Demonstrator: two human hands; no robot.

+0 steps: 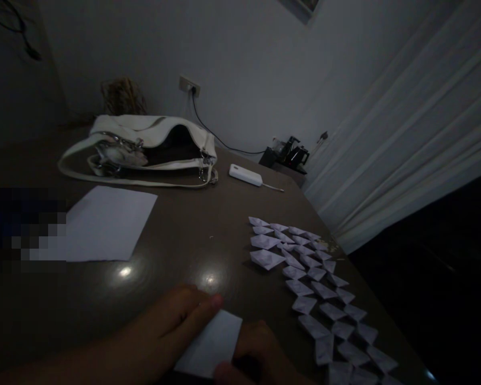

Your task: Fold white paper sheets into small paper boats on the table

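Note:
A small folded piece of white paper (pixel 210 345) lies on the dark table at the bottom of the head view. My left hand (pixel 180 323) presses on its left side, thumb along the upper edge. At its right edge my right hand (pixel 260 350) grips the paper with bent fingers, partly cut off by the frame's lower border. To the right, several folded paper boats (pixel 299 287) stand in rows close together. A stack of white paper sheets (pixel 108 224) lies flat at the left, its near-left corner covered by a blurred patch.
An open white handbag (pixel 152 128) sits at the back of the table (pixel 192 224). Right of it lies a white power bank (pixel 245 175) with a short cable. A wall socket (pixel 189 86) holds a plugged black cord. Beyond the right table edge hangs a white curtain (pixel 388 117).

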